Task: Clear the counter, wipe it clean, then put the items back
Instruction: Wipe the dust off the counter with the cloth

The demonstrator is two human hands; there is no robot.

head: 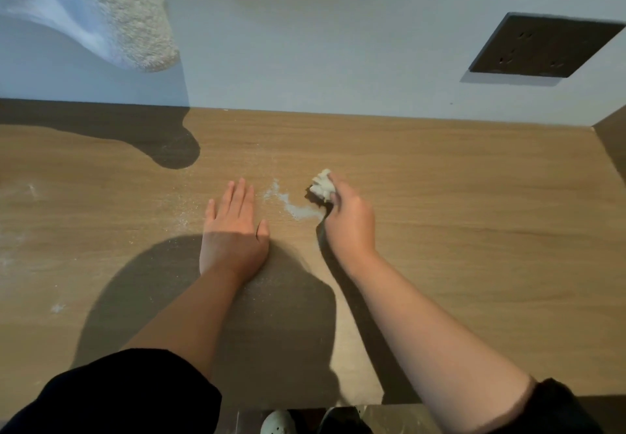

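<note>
Counter [474, 247]: left hand [233, 230] flat mid-surface; right hand [349, 223] grips tissue wad [323, 185], well off edges.

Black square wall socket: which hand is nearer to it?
Right. The right hand, gripping a crumpled white tissue, is below and left of the black square wall socket; the left hand lies flat on the wooden counter, farther left.

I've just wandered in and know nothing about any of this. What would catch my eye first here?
At mid-counter the right hand grips a crumpled white wad, tissue or cloth, beside a streak of white powder. The left hand lies flat on the wooden counter, just left of that streak. On the wall behind, a fluffy towel hangs at upper left and a dark wall socket sits at upper right.
</note>
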